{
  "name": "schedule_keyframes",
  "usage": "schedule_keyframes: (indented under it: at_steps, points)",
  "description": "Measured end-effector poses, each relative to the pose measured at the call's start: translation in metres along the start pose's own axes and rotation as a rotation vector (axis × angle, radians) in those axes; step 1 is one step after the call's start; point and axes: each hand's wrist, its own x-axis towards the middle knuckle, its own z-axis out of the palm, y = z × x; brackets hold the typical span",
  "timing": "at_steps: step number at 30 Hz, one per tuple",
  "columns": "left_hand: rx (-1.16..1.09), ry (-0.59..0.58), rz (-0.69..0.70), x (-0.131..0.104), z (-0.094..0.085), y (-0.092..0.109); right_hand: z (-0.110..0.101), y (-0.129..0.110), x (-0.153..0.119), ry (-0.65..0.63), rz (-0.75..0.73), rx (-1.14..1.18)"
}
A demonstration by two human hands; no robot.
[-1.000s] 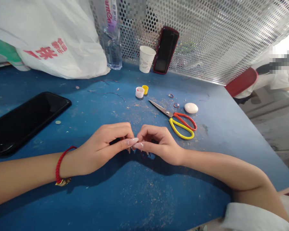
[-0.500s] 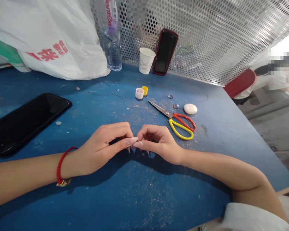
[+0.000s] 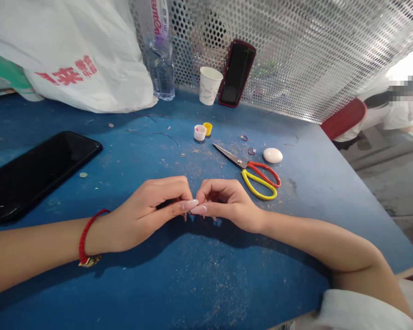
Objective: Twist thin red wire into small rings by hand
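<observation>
Thread between two curled, inward-facing hands

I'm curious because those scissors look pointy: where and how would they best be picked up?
Probably by the red loop and yellow loop of the scissors, with the right hand coming from the near right. They lie flat, loops toward the person's right, while the pointed blades aim away to the far left.

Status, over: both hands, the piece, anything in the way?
Left hand and right hand pinching together, fingertips meeting. Thin reddish thread at the fingertips, mostly hidden. Scissors beyond right hand, apart from it.
</observation>
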Motion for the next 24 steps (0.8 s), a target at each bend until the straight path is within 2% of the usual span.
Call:
schedule_keyframes:
  at_steps: [8, 15, 24]
  points:
    - [-0.037, -0.027, 0.015, 0.0003, -0.0014, 0.0013, 0.0007, 0.0007, -0.0002, -0.037, 0.0, 0.032]
    - [-0.056, -0.011, -0.028, -0.0003, -0.0004, 0.0029, 0.0019, -0.0004, 0.0001, -0.013, 0.007, 0.01]
    - [-0.005, 0.013, -0.01, -0.0024, -0.0011, 0.0014, -0.0001, -0.0008, 0.0001, 0.004, -0.011, -0.014]
